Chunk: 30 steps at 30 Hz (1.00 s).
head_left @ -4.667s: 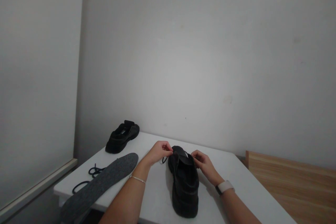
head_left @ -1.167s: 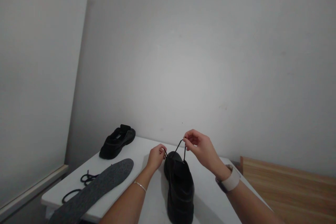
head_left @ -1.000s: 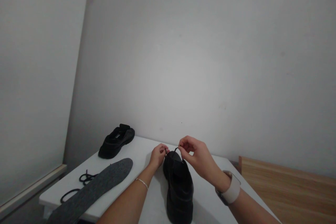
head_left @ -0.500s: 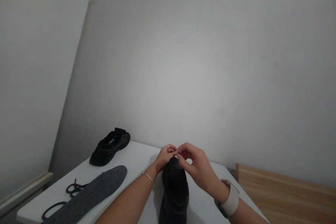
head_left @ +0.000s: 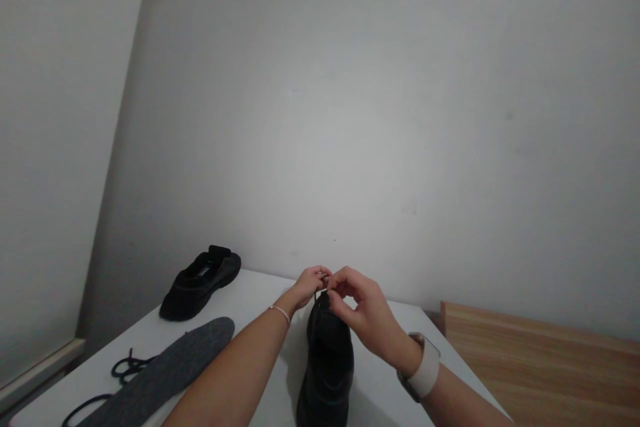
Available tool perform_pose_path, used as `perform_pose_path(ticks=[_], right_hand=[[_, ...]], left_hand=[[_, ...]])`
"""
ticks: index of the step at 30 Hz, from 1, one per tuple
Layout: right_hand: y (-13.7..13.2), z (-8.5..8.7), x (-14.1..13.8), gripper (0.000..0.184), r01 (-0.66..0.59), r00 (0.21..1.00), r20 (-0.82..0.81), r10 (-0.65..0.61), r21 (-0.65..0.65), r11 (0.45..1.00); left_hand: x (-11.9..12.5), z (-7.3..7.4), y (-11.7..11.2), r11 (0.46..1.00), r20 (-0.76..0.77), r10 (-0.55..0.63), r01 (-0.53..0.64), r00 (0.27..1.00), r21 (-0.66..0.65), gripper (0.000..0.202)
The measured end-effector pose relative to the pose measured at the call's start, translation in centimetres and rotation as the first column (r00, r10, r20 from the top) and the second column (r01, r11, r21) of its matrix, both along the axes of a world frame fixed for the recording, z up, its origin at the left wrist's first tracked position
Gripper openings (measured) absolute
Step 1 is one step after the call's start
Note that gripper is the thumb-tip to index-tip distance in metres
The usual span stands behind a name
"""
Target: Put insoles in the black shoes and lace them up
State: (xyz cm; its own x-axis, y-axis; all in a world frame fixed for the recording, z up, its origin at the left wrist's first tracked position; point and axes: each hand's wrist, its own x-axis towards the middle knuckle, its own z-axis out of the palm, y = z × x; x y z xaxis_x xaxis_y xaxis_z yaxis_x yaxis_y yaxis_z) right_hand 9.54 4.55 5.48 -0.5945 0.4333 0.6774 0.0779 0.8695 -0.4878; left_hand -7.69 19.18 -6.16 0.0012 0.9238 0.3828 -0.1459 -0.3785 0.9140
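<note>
One view, head cam. My left hand (head_left: 307,287) and right hand (head_left: 363,307) are close together at the far end of the black shoe (head_left: 326,367), fingertips nearly meeting. Left is pinched on a thin black lace (head_left: 316,295), a short bit showing below the fingers. Right has thumb and forefinger almost together just beside it; can't tell if they're clamped on the lace too. Bracelet (head_left: 280,311) on left wrist, watch (head_left: 425,368) on right.

Shoe sits mid-scene on the white tabletop (head_left: 265,290), toe pointing far, opening up, heel end cut off by the frame.

Status, my read: lace work on this shoe is partway. Lace is in hand at the far end, no bow that I can see. My hands block most of the eyelet area, so can't count holes done.

Second shoe (head_left: 193,290) is at far left, well apart from my hands. Can't make out any lace on it; I'd call that one unlaced. Grey insole (head_left: 183,360) lies nearer, left of my forearm, not in either shoe, near end out of frame. Loose lace (head_left: 137,363) curls at its left side, partly hidden. Wooden board (head_left: 540,360) off right.
</note>
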Motion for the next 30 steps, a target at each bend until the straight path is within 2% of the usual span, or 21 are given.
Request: perform_pose_path(ticks=[5, 8, 13, 18, 21, 24, 27, 30], right_hand=[[1.0, -0.6, 0.0, 0.008, -0.039, 0.998, -0.057, 0.029, -0.188, 0.981], [1.4, -0.2, 0.7, 0.012, -0.058, 0.989, -0.144, 0.027, -0.216, 0.975], [1.4, 2.9, 2.3, 0.014, -0.009, 0.957, -0.288, -0.027, -0.121, 0.993], [1.3, 6.8, 3.0, 0.011, 0.043, 0.91, -0.412, -0.047, -0.019, 0.999], [1.7, 8.5, 2.9, 0.01, 0.073, 0.873, -0.486, -0.044, 0.041, 0.996], [2.4, 9.9, 2.6, 0.009, 0.11, 0.818, -0.575, -0.032, 0.102, 0.989], [3.1, 10.8, 2.4, 0.009, 0.153, 0.775, -0.63, -0.037, 0.13, 0.98], [3.9, 10.9, 2.3, 0.009, 0.203, 0.744, -0.665, -0.066, 0.13, 0.971]], left_hand=[[-0.1, 0.9, -0.3, 1.0, 0.106, -0.002, 0.003, 0.994, -0.007, 0.027], [0.2, 1.9, -1.3, 0.998, 0.094, -0.055, 0.054, 0.994, 0.01, 0.033], [0.3, 3.1, -3.3, 0.996, -0.007, -0.095, 0.095, 0.995, 0.002, 0.03], [-0.1, 2.4, -5.5, 0.996, -0.151, -0.091, 0.089, 0.984, -0.02, 0.023], [-0.1, 2.1, -6.3, 0.998, -0.322, -0.057, 0.049, 0.945, -0.033, 0.023], [0.0, 2.0, -6.5, 0.999, -0.463, -0.016, -0.007, 0.886, -0.048, 0.02], [0.1, 2.0, -6.3, 0.997, -0.506, 0.033, -0.066, 0.862, -0.048, 0.022], [0.1, 1.7, -6.0, 0.988, -0.542, 0.112, -0.15, 0.833, -0.026, 0.027]])
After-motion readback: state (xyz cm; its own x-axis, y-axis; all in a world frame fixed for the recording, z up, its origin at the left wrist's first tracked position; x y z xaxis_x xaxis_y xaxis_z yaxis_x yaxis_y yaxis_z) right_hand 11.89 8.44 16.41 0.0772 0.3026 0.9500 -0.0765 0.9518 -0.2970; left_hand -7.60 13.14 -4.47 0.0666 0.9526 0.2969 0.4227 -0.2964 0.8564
